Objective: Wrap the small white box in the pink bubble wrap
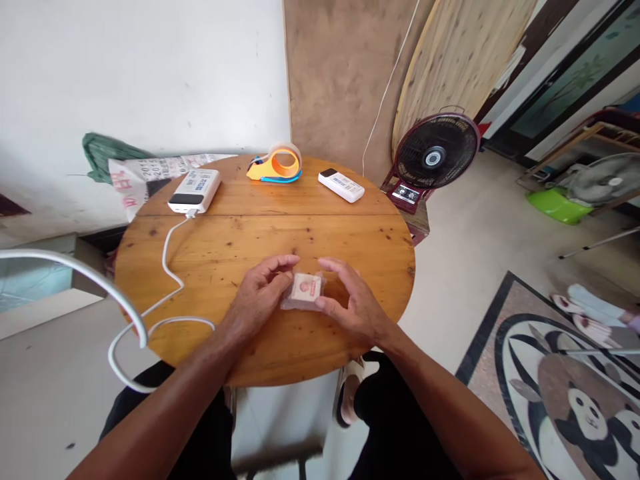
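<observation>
A small square packet [306,287] in clear plastic wrap lies on the round wooden table [250,233], near its front edge. It is whitish, with a reddish round picture and red print on top. My left hand [263,287] rests at its left side, thumb tip at the wrapper's upper left corner and index finger stretched beyond it. On the other side, my right hand [353,300] has thumb and index finger spread apart, the thumb at the packet's lower right corner. Neither hand visibly closes around the packet. The lower fingers of both hands are partly hidden.
Along the table's back lie a white power bank [196,189] with a white cable [167,263], an orange tape dispenser [277,164] and a second white power bank [341,185]. A dark red fan [434,157] stands beyond the right edge. Another person's feet [587,310] show far right.
</observation>
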`<state>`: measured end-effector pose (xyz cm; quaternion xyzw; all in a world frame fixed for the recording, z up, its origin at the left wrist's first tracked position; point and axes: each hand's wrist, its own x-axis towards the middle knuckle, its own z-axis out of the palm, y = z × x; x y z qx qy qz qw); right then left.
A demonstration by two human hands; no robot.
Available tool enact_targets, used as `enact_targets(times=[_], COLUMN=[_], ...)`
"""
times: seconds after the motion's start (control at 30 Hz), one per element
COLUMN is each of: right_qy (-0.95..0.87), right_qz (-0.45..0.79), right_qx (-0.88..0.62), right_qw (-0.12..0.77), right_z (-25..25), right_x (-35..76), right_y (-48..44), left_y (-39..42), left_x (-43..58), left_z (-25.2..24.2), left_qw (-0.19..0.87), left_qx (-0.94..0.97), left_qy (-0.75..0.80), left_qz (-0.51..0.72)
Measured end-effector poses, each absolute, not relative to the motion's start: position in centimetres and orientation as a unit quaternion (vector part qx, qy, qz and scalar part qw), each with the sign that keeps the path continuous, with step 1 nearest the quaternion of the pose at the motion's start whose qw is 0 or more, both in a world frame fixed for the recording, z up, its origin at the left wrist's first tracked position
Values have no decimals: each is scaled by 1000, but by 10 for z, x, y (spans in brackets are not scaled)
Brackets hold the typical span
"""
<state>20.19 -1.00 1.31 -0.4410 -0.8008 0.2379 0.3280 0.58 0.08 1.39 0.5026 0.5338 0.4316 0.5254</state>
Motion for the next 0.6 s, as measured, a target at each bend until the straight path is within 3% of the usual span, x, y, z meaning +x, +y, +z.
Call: enact_targets(times=[0.17, 0.6], right_qy=[-828, -914], right_qz=[179, -12], right_qx=[-421, -370], right_qw=[324, 165], right_z=[24, 43], right_x=[206, 189], right_y=[5, 11], left_y=[1, -1], left_x=[8, 7], left_z=[15, 11], left_qw=[530, 518], left_qx=[501, 527], left_qy=[532, 514], left_qz=[429, 435])
